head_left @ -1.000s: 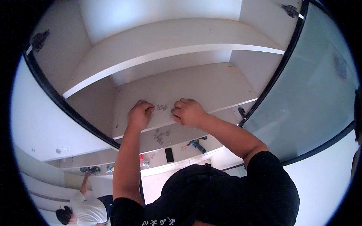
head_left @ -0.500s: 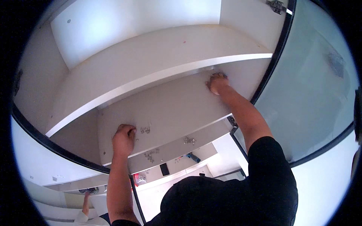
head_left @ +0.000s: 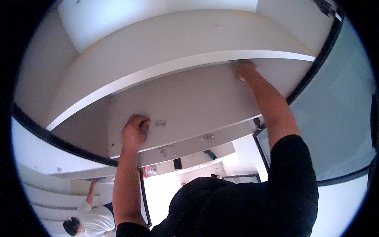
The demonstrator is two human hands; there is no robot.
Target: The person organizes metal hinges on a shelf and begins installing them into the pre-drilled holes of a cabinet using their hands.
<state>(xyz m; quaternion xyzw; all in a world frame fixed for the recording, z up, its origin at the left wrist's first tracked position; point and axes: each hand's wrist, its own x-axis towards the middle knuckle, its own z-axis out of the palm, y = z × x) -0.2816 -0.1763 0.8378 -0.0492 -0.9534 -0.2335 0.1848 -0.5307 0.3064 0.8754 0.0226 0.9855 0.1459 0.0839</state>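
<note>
My left hand (head_left: 136, 130) rests on the middle shelf (head_left: 189, 94) near its front left, fingers curled; whatever they hold is too small to make out. Just right of it lies a little cluster of small metal fittings (head_left: 160, 123). My right hand (head_left: 245, 71) is deep at the back right of that shelf, under the front edge of the upper shelf (head_left: 185, 35), its fingertips hidden. More small fittings (head_left: 207, 137) lie on the shelf below.
Black-framed glass doors (head_left: 329, 130) stand open at the sides, with hinges (head_left: 324, 7). Lower down are a dark phone (head_left: 177, 163), a blue-black power tool (head_left: 210, 154) and a plastic bag (head_left: 151, 171). A co-worker (head_left: 92, 215) reaches up at the lower left.
My right hand has gone from beside the fittings at the middle to the back right, under the upper shelf. My left hand has shifted left, still curled. The view has shifted.
</note>
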